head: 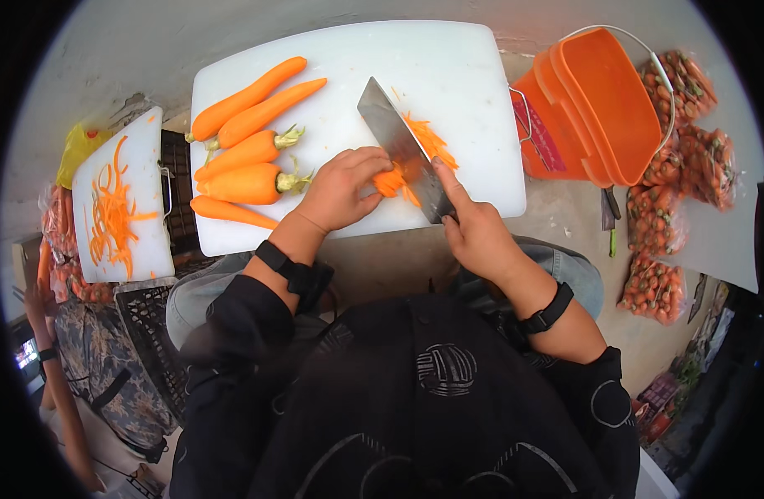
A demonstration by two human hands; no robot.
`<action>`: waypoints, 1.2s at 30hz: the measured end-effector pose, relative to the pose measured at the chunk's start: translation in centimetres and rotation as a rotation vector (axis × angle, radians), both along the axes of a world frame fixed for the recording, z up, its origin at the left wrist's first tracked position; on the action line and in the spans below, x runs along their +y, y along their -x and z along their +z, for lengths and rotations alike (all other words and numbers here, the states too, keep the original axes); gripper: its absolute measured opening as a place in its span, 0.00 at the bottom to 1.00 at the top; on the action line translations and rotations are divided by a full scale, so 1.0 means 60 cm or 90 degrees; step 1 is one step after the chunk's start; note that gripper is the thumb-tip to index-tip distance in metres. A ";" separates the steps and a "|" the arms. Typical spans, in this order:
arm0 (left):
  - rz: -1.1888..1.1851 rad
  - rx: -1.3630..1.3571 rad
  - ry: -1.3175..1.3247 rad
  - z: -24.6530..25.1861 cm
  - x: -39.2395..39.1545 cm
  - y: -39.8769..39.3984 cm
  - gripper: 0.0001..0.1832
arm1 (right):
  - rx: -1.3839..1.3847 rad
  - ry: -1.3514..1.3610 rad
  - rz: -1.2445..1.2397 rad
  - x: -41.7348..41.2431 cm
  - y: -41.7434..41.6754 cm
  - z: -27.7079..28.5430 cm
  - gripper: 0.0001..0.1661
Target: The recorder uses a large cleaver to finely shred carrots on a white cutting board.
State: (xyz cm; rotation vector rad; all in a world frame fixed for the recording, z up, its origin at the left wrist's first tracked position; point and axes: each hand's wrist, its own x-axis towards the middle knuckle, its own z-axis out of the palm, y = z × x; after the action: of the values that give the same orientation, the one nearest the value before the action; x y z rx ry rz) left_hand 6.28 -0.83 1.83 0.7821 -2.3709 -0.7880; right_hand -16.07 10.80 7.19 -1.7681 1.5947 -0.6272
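Observation:
My right hand (475,227) grips a cleaver (385,121), its index finger laid along the blade near the handle end. My left hand (347,187) presses fingertips on sliced carrot pieces (389,181), close beside the blade's left face. Thin carrot strips (435,145) lie on the blade's right side. All this rests on a large white cutting board (357,56). Whole peeled carrots (251,100) lie in a row on the board's left part, some with green stem stubs; the lowest one (229,211) is partly hidden by my left hand and wrist.
An orange bucket (550,118) adjoins the board's right edge. Bags of carrots (653,290) and a knife (608,209) lie on the floor beyond. At left, another board (151,134) holds carrot strips, beside black plastic crates (148,324). Another person's forearm (60,387) shows at the lower left.

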 end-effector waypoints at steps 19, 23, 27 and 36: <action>-0.005 -0.141 -0.264 0.035 -0.040 0.014 0.21 | 0.073 -0.036 -0.005 -0.001 0.015 0.025 0.47; -0.029 -0.055 -0.289 0.016 -0.051 0.019 0.21 | 0.050 -0.051 -0.025 -0.004 0.017 0.033 0.47; -0.018 -0.085 -0.265 0.030 -0.059 0.028 0.23 | 0.040 -0.043 -0.025 -0.003 0.022 0.032 0.47; 0.087 -0.065 -0.223 0.041 -0.020 0.021 0.16 | 0.081 -0.011 0.004 0.005 0.024 0.024 0.47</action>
State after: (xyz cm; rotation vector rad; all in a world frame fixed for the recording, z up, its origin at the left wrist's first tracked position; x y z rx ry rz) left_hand 4.99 -2.01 4.27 1.1372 -2.2648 -1.1448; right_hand -17.52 11.10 8.62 -1.8318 1.6740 -0.5050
